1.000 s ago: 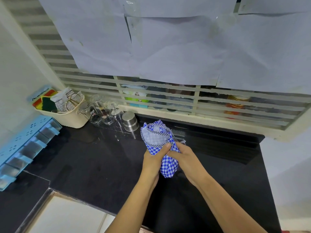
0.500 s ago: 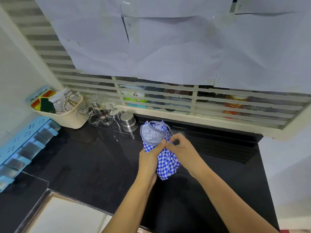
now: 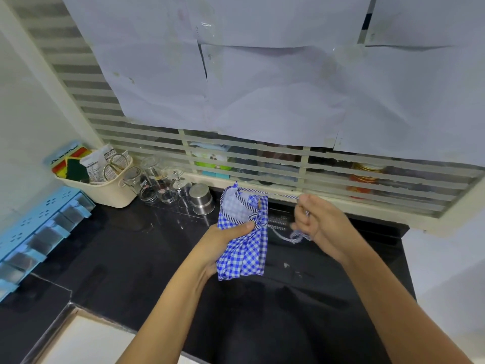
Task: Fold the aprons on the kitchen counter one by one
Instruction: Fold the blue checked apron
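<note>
Left grip (image 3: 223, 240) holds apron (image 3: 244, 254); right grip (image 3: 324, 227) pinches half-hidden strap (image 3: 278, 194).

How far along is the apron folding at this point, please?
Done: the blue-and-white checked cloth apron is folded into a compact bundle. In hand: the left hand grips it over the black stone counter while the right hand pulls its striped fabric tie out to the right, apparently to bind it. Left: securing that tie and setting the bundle down. No other apron is in view.
</note>
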### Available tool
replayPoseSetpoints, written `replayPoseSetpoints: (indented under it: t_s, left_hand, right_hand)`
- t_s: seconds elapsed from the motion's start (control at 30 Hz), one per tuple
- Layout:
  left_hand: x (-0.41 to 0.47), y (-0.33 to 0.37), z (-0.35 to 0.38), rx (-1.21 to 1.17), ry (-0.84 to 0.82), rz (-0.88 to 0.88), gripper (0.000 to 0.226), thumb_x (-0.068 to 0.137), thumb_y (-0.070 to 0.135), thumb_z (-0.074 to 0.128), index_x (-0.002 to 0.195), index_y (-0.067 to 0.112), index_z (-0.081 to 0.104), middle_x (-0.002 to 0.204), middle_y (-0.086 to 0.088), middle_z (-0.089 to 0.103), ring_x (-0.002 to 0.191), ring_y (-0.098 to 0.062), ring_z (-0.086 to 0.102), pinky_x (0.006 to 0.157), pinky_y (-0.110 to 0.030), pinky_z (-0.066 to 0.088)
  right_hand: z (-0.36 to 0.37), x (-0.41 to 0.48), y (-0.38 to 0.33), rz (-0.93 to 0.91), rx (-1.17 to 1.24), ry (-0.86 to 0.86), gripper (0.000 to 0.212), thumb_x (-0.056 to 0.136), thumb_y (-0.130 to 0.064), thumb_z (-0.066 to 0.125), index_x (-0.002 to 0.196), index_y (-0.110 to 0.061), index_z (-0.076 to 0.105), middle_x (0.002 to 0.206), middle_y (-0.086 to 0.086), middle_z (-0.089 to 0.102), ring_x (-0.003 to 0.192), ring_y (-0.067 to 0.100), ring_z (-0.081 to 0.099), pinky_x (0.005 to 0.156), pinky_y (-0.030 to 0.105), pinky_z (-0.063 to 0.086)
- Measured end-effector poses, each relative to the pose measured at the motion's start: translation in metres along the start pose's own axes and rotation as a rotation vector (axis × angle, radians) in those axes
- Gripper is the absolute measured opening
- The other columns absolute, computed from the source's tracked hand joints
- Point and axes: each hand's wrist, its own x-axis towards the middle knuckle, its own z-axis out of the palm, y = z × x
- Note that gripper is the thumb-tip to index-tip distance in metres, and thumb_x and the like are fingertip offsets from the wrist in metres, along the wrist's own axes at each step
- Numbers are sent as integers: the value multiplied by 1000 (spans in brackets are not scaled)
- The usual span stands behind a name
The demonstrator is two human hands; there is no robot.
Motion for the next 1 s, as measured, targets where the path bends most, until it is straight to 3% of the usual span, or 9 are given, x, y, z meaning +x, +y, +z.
replayPoseSetpoints:
  t_s: [0.17,0.3,0.43,0.5,0.6,0.67,0.77,0.93,1.0]
  left_hand:
    - [-3,6,-13,86,-111,-105,44,68,15,82,107,1,66,104,-20,71,87,-29,71,82,-42,58]
    - [-4,5,-10,343,-367,-117,77,48,31,95,115,8,65,115,-16,68,103,-29,66,89,-41,54]
    - [-18,11,6,577,-568,-73,47,58,29,87,102,30,72,106,4,72,102,-13,66,90,-28,50]
    - [-26,19,15,629,-664,-111,38,70,8,78,90,40,74,94,16,73,93,-1,66,85,-19,49]
    - [-29,29,23,669,-757,-145,72,75,-24,61,78,47,74,81,26,70,84,9,65,80,-11,48]
    - [-29,33,19,685,-741,-52,72,73,-25,63,74,47,73,77,27,69,80,12,64,76,-8,47]
    - [-29,34,-1,469,-599,145,28,60,3,85,77,24,76,77,11,73,76,0,68,70,-15,51]
    - [-13,23,-23,26,-295,157,85,26,29,100,100,7,65,92,-14,73,80,-26,72,67,-36,59]
    - [-11,19,-20,-78,-251,147,87,26,26,100,102,4,64,92,-16,72,78,-28,72,65,-37,59]
  right_hand:
    - [-24,-2,-19,86,386,-396,25,83,-32,70,99,-12,68,52,-7,42,39,1,28,34,12,29]
    - [-15,0,-25,109,433,-517,49,96,-23,51,143,-33,41,56,-5,48,40,2,22,31,12,19]
    - [0,9,-17,236,285,-542,43,98,-27,41,139,-36,46,49,-4,40,36,0,25,33,14,13]
    - [8,12,-11,314,330,-649,46,97,-29,50,142,-32,43,57,5,52,43,6,32,39,16,20]
    - [29,11,10,393,193,-470,44,100,-20,45,144,-14,42,102,23,63,67,21,58,60,27,47]
    - [30,7,20,383,225,-247,33,97,-15,50,125,1,57,73,8,65,57,12,63,52,22,51]
    - [7,8,22,453,599,-413,32,89,-13,67,120,-6,64,52,-4,44,46,6,38,39,15,32]
    - [1,-11,23,431,555,-319,47,65,-11,87,103,-3,60,48,-5,34,33,3,28,27,14,25]
    - [8,-18,16,398,316,-222,33,81,-18,72,107,-2,59,49,-5,34,34,3,24,30,13,20]
